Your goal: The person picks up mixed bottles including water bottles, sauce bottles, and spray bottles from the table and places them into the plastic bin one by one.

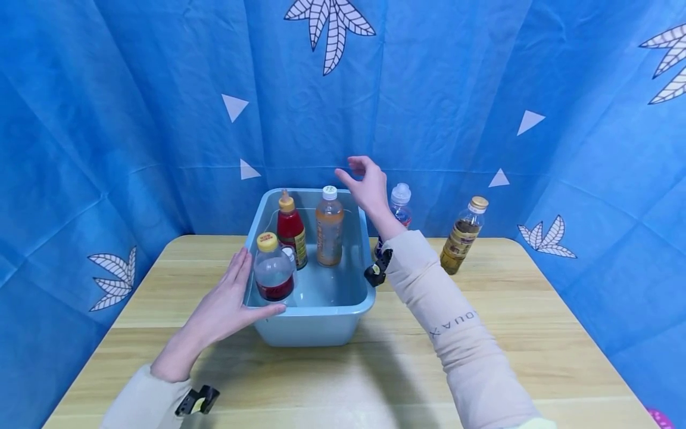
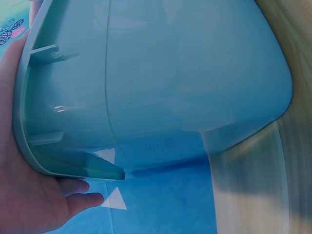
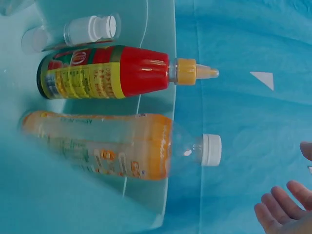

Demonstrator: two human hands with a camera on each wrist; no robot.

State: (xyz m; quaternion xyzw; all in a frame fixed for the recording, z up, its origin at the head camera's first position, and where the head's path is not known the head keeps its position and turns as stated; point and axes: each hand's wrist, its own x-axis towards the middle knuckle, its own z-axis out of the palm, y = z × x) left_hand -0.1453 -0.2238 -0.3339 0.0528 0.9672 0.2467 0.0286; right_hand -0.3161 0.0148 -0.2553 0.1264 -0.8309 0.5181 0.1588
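A light blue plastic basin [image 1: 316, 328] holds several bottles. My left hand [image 1: 225, 304] touches its near left corner, fingers extended along the left side and thumb along the front rim. My right hand [image 1: 368, 186] is raised above the basin's back right edge, fingers loosely bent and holding nothing. Nearest to it in the basin stands a clear bottle with an orange label and white cap [image 3: 146, 146]. Beside that is a red sauce bottle with a yellow nozzle [image 3: 144, 70]. A yellow-capped bottle of dark red liquid [image 1: 274, 271] and a small white-capped bottle [image 3: 92, 30] are also inside.
To the basin's right, a clear-capped bottle [image 1: 400, 202] stands partly hidden behind my right arm. Farther right stands a gold-capped bottle of amber liquid [image 1: 460, 238]. The wooden table [image 1: 514, 333] meets a blue patterned curtain [image 1: 439, 89] at the back.
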